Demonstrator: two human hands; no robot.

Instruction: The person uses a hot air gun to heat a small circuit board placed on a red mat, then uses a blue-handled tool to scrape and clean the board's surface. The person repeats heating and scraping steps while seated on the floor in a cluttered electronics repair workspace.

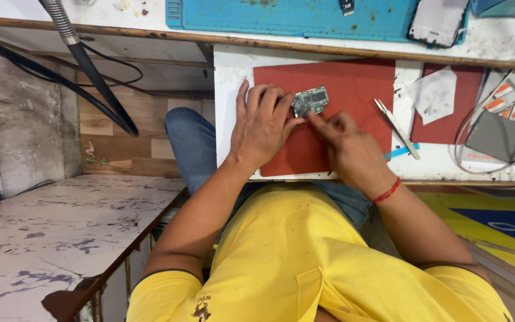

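**Both hands meet, fingertips close together**

The left hand (261, 124) lies palm down, its fingers spread and slightly curled, thumb tucked toward the right. Its forearm runs back and down to a bent elbow, bare below a yellow sleeve. The right hand (348, 145) sits just beside it, knuckles up, index finger (315, 121) stretched out toward the left hand's fingertips while the other fingers fold loosely. A red thread bracelet (387, 192) circles the right wrist, and that forearm angles back toward the body.
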